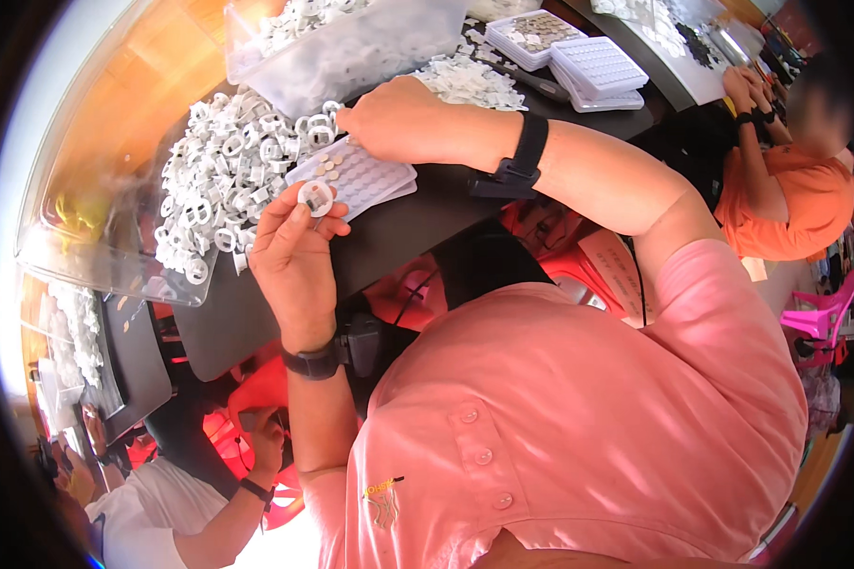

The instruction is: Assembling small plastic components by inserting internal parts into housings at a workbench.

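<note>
Facing cam, wht ring (324, 205) is pinched in L hand (292, 248).

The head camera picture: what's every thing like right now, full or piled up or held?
White round plastic ring: held in the left hand.
White dimpled plastic tray: partly filled with small round tan discs.
White ring-shaped plastic parts: heaped loose.
Translucent plastic bin: holding white pieces.
Right hand: fingertips hidden, grip unclear.
</note>
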The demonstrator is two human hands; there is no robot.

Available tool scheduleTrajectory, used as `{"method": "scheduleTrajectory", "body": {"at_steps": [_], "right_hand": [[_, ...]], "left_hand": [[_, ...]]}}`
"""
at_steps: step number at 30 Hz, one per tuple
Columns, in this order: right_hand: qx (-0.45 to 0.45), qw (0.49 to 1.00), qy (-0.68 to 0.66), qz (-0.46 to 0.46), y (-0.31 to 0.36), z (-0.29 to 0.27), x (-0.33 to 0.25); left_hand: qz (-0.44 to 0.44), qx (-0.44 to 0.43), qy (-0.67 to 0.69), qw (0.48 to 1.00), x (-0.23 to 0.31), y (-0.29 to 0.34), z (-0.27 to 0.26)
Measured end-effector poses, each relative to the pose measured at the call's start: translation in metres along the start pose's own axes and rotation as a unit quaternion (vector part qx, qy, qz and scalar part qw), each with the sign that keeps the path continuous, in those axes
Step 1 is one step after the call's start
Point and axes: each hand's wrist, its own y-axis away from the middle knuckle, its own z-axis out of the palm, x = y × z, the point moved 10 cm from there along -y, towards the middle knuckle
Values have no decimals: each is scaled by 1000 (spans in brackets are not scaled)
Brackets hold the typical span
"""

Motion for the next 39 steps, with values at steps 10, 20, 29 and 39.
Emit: {"method": "scheduleTrajectory", "body": {"at_steps": [10, 20, 29, 39], "right_hand": [[41, 931, -351, -91, 61, -73, -60], [199, 852, -479, -77, 84, -33, -109], [223, 903, -338, -143, 95, -39, -129], [332, 882, -316, -113, 104, -69, -94]], "left_hand": [[12, 34, 115, 993, 10, 4, 6], [-57, 85, 146, 984, 3, 20, 4], [-101, 80, 167, 977, -11, 28, 4], [-64, 75, 127, 987, -9, 36, 11]]}}
